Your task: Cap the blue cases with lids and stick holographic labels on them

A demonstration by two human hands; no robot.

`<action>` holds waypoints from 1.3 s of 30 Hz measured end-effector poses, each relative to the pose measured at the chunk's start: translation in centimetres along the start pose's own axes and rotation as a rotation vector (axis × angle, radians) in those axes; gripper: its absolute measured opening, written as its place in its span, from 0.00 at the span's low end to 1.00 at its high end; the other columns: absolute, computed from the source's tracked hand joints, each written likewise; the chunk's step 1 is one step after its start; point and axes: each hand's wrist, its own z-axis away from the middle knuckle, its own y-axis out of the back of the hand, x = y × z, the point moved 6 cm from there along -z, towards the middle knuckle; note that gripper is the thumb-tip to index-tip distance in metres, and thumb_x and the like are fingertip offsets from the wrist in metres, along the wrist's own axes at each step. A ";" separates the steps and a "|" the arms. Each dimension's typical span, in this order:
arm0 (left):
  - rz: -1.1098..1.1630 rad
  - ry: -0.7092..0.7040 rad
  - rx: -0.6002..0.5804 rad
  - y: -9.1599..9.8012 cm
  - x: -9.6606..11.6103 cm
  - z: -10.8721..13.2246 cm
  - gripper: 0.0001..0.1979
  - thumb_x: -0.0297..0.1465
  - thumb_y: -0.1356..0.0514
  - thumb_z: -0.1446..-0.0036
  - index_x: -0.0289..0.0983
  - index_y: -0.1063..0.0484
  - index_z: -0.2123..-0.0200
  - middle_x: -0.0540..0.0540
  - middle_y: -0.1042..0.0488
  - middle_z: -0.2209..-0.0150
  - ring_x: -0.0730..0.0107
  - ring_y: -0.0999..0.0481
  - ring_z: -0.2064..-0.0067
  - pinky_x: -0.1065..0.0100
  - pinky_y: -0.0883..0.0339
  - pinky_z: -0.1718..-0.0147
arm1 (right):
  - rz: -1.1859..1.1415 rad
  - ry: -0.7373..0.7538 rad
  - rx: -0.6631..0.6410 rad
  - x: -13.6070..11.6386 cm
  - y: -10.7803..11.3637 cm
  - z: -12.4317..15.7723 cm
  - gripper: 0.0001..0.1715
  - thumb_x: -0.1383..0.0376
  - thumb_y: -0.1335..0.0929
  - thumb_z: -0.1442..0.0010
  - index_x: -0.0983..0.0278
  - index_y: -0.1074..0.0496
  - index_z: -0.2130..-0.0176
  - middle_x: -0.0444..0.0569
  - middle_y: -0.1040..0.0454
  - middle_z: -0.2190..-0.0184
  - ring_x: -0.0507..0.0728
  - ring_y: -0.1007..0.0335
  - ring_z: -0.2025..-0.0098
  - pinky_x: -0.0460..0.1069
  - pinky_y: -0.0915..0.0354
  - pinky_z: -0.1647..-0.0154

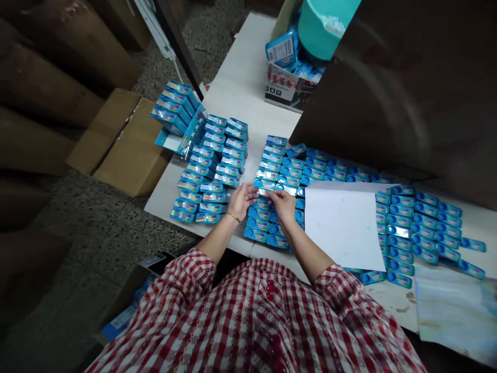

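Observation:
My left hand (241,199), with a gold bangle at the wrist, is over the left edge of the middle rows of blue packs (257,224), its fingers partly spread. Close to its right, my right hand (283,203) has thumb and fingers pinched together above the same rows. A small pale, shiny piece (263,192) lies between the two hands, at the right fingertips. White paper sheets (341,223) cover part of the packs to the right. More blue packs with shiny labels (209,171) stand in columns on the left.
Blue packs fill a display box (180,140) at the table's left corner. At the back stand a printed carton (281,85) and a turquoise tub (320,33). A dark panel (407,93) rises behind the rows. Brown cartons (128,140) rest on the floor at left.

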 end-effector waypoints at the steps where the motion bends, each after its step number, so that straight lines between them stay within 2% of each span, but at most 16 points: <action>1: -0.004 -0.010 0.009 0.5 0.3 -0.5 0.20 0.44 0.39 0.49 0.34 0.31 0.60 0.47 0.27 0.70 0.75 0.26 0.71 0.74 0.35 0.73 | 0.012 0.012 0.003 0.2 -0.6 -0.2 0.15 0.55 0.29 0.60 0.64 0.28 0.75 0.43 0.30 0.82 0.52 0.36 0.80 0.47 0.42 0.78; 4: -0.096 -0.071 0.014 1.3 0.9 -2.0 0.23 0.35 0.32 0.57 0.34 0.32 0.58 0.49 0.27 0.70 0.78 0.28 0.72 0.76 0.36 0.74 | 0.065 0.051 0.004 0.3 -2.0 -0.8 0.15 0.55 0.31 0.58 0.65 0.28 0.74 0.42 0.31 0.83 0.51 0.38 0.79 0.46 0.41 0.76; 7: -0.200 -0.127 0.046 1.7 1.1 -3.6 0.22 0.27 0.32 0.59 0.33 0.33 0.58 0.53 0.30 0.74 0.81 0.31 0.75 0.77 0.38 0.76 | 0.119 0.080 0.008 0.3 -2.6 -1.3 0.15 0.55 0.32 0.56 0.64 0.27 0.73 0.42 0.30 0.81 0.51 0.37 0.77 0.46 0.40 0.73; 12: -0.248 -0.118 0.120 2.2 0.3 -5.6 0.13 0.30 0.39 0.48 0.34 0.31 0.58 0.51 0.30 0.74 0.80 0.29 0.74 0.76 0.36 0.75 | 0.229 0.136 0.062 0.4 -2.4 -2.1 0.14 0.57 0.33 0.54 0.65 0.26 0.72 0.45 0.27 0.75 0.53 0.34 0.72 0.48 0.38 0.68; 15: -0.256 -0.142 0.166 2.4 -0.1 -6.2 0.13 0.35 0.44 0.43 0.34 0.31 0.58 0.49 0.29 0.71 0.79 0.29 0.74 0.76 0.36 0.75 | 0.357 0.228 0.113 -0.1 -2.3 -2.3 0.12 0.58 0.33 0.52 0.65 0.26 0.73 0.48 0.26 0.72 0.55 0.33 0.68 0.49 0.38 0.63; 17: -0.300 -0.193 0.171 2.4 -0.1 -6.5 0.13 0.34 0.43 0.44 0.33 0.31 0.58 0.49 0.29 0.71 0.79 0.30 0.73 0.75 0.35 0.74 | 0.447 0.291 0.136 -0.5 -2.3 -2.3 0.11 0.60 0.34 0.50 0.64 0.26 0.73 0.49 0.26 0.71 0.56 0.33 0.67 0.50 0.38 0.61; 20: -0.449 -0.289 0.149 2.3 0.1 -6.9 0.15 0.27 0.39 0.50 0.33 0.31 0.57 0.50 0.29 0.73 0.76 0.29 0.72 0.72 0.33 0.69 | 0.570 0.356 0.151 -0.9 -2.5 -2.5 0.10 0.61 0.34 0.48 0.64 0.25 0.72 0.50 0.26 0.70 0.57 0.34 0.64 0.51 0.40 0.58; 25: -0.648 -0.431 0.176 2.3 0.4 -7.5 0.14 0.25 0.43 0.48 0.33 0.30 0.57 0.47 0.27 0.72 0.72 0.27 0.70 0.67 0.33 0.63 | 0.746 0.377 0.175 -1.0 -2.8 -2.8 0.12 0.62 0.36 0.45 0.64 0.25 0.70 0.53 0.27 0.66 0.59 0.37 0.60 0.54 0.43 0.56; 29: -0.644 -0.417 0.169 2.4 -0.4 -8.2 0.16 0.26 0.42 0.50 0.33 0.29 0.56 0.47 0.26 0.72 0.71 0.27 0.70 0.67 0.32 0.63 | 0.920 0.396 0.175 -1.3 -3.2 -2.9 0.14 0.63 0.38 0.43 0.64 0.25 0.70 0.56 0.28 0.64 0.62 0.39 0.59 0.55 0.45 0.58; 32: -0.652 -0.348 0.197 2.8 -1.2 -8.6 0.14 0.25 0.40 0.53 0.34 0.27 0.60 0.46 0.25 0.72 0.70 0.25 0.69 0.66 0.31 0.62 | 1.058 0.439 0.171 -1.9 -3.0 -2.8 0.14 0.63 0.38 0.42 0.66 0.26 0.62 0.58 0.30 0.61 0.63 0.41 0.58 0.55 0.46 0.60; 35: -0.764 -0.364 0.208 2.7 -1.0 -8.3 0.11 0.23 0.43 0.53 0.34 0.24 0.65 0.43 0.23 0.69 0.66 0.24 0.64 0.62 0.31 0.59 | 1.235 0.600 0.051 -2.2 -3.3 -2.2 0.17 0.65 0.41 0.39 0.63 0.29 0.54 0.57 0.31 0.58 0.63 0.42 0.57 0.55 0.48 0.60; 37: -0.894 -0.431 0.161 2.2 -0.3 -7.7 0.14 0.21 0.46 0.53 0.35 0.23 0.66 0.43 0.23 0.65 0.64 0.25 0.60 0.61 0.33 0.55 | 1.363 0.711 -0.101 -1.6 -3.8 -1.4 0.21 0.68 0.43 0.38 0.60 0.32 0.49 0.57 0.32 0.57 0.63 0.43 0.57 0.56 0.49 0.60; 39: -1.036 -0.459 0.099 1.6 0.3 -7.1 0.17 0.18 0.48 0.56 0.36 0.22 0.68 0.44 0.23 0.61 0.63 0.25 0.57 0.61 0.35 0.51 | 1.459 0.752 -0.212 -1.2 -3.9 -0.8 0.24 0.70 0.44 0.38 0.60 0.35 0.45 0.57 0.32 0.56 0.63 0.43 0.57 0.56 0.50 0.60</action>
